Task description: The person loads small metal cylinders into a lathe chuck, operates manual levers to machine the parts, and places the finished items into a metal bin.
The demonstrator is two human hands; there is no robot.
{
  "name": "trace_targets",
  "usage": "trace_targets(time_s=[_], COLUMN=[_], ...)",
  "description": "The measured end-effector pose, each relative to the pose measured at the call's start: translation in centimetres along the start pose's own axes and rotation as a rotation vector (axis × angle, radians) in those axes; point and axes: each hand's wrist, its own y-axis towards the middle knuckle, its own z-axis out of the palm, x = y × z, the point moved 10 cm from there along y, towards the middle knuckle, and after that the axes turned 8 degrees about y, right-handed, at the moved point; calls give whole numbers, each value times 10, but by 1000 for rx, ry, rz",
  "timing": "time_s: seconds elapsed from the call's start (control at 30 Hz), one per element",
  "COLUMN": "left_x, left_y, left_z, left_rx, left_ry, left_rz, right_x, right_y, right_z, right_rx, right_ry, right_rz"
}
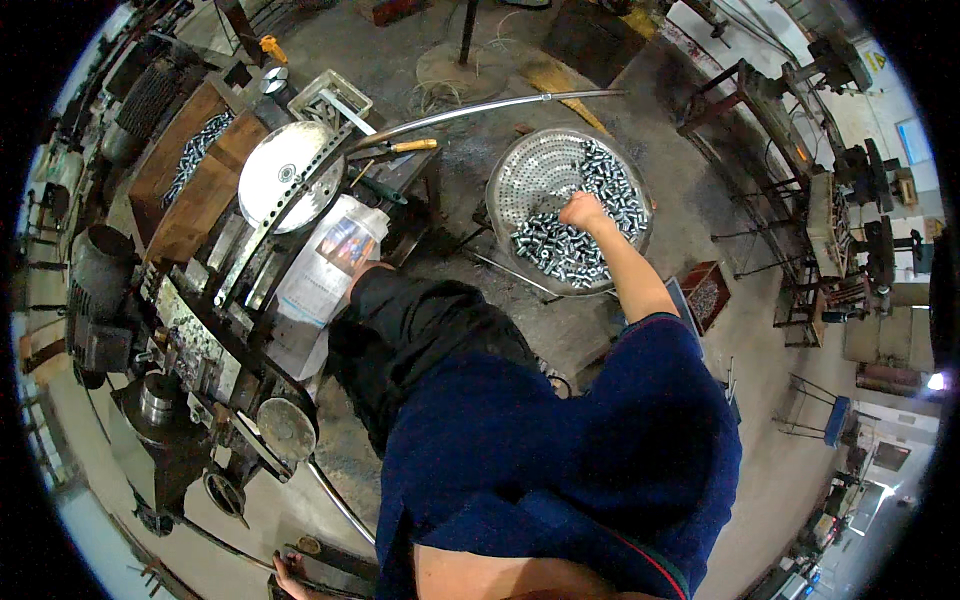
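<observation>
My right hand (580, 211) reaches into a round perforated metal basin (520, 172), its fingers closed and pointing down at the parts. What sits in the fingers is hidden. Small shiny metal sleeves (570, 250) lie heaped over the basin's near and right side, and its holed bottom shows bare at the upper left. At the lower left edge, my left hand (290, 578) is closed on a long dark lever (235, 548) that runs out from the machine. Only part of that hand shows.
A greasy machine (190, 340) with a white round plate (285, 175) stands on my left. Behind it is a wooden box (200, 175) of metal parts. A long curved metal bar (480, 108) passes beyond the basin. A reddish box (706, 298) of small parts stands at its right.
</observation>
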Motion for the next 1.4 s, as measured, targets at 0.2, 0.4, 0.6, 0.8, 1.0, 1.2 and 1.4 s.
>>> trace_targets(time_s=[0.2,0.4,0.6,0.8,1.0,1.2,1.4], left_x=[134,99,72,-114,-227,-235,-222], left_y=[88,99,103,21,-1,-41,-16], left_z=[-61,-38,-51,-6,172,233,213], left_rx=[14,-17,-26,-151,403,840,613], left_ry=[-107,-249,340,592,-249,-745,-484], left_rz=[-165,-102,-74,456,581,326,465], right_x=[4,7,31,229,452,503,514], right_y=[38,31,-23,-110,-320,-408,-422], right_z=[33,37,-36,-112,-132,-148,-139], right_rx=[29,70,-57,-220,585,537,440], right_ry=[13,-93,223,660,1009,1041,891], right_rz=[22,-112,-13,-975,-1547,-1882,-1882])
